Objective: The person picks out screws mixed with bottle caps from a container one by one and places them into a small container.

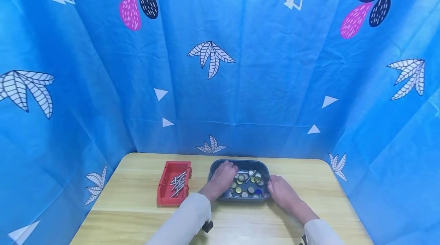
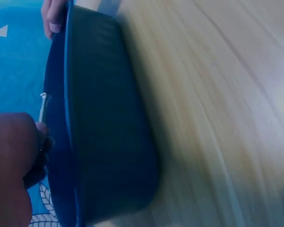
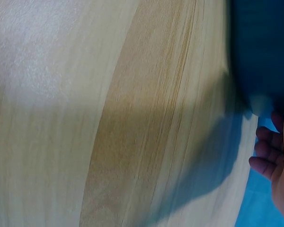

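A dark blue tray (image 1: 214,168) holds several round bottle caps (image 1: 248,188) and a few screws. My left hand (image 1: 229,169) reaches into its left half. In the left wrist view the left hand (image 2: 40,137) pinches a silver screw (image 2: 43,105) just above the tray's rim (image 2: 68,94). My right hand (image 1: 275,184) rests against the tray's right wall with relaxed fingers; its fingertips (image 2: 54,19) touch the far rim. In the right wrist view the fingers (image 3: 265,151) lie loosely curled beside the tray (image 3: 262,47).
A red bin (image 1: 165,195) with several silver screws (image 1: 178,183) stands just left of the tray. Both sit on a light wooden table (image 1: 137,214). A blue patterned curtain (image 1: 220,84) closes off the back and both sides.
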Motion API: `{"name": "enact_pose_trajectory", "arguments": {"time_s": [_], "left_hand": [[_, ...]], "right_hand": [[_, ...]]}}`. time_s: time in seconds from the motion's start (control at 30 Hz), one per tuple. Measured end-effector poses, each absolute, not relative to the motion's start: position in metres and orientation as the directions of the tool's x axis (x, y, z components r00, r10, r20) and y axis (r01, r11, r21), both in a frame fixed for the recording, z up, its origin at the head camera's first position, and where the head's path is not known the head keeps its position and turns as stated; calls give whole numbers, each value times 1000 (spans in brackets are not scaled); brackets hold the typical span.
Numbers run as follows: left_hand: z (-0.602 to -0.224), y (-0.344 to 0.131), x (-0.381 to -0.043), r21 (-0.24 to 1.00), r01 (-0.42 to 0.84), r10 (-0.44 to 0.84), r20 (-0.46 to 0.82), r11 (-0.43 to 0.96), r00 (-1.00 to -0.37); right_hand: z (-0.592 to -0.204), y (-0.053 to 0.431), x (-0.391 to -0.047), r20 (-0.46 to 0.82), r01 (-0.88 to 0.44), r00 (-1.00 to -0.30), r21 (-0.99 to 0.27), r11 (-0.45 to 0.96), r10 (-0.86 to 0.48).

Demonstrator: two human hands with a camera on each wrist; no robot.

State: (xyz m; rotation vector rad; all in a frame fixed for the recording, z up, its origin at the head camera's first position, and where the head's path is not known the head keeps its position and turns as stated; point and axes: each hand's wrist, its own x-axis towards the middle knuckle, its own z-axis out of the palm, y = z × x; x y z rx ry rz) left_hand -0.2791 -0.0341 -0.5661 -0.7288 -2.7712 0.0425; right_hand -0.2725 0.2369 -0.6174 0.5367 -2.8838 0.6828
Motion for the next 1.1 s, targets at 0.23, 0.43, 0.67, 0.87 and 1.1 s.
{"name": "enact_pose_trajectory", "arguments": {"time_s": [0.23, 0.43, 0.67, 0.87, 1.1], "left_hand": [[-556, -50, -275, -258, 520, 580, 381, 814, -720], [-546, -66, -269, -240, 555, 604, 357, 796, -712], [-537, -89, -258, -154, 561, 570, 404, 813, -715], [-535, -107, -252, -80, 550, 529, 418, 831, -739], [-538, -126, -243, -104, 530, 523, 402, 842, -751]], "right_hand": [[-615, 236, -272, 192, -365, -931, -412, 835, -312], [-614, 235, -272, 189, -363, -931, -415, 834, -312], [-617, 236, -272, 192, -359, -933, -408, 839, -306], [-618, 236, -272, 192, -361, -932, -411, 837, -307], [-618, 236, -274, 189, -360, -932, -412, 837, -308]]}}
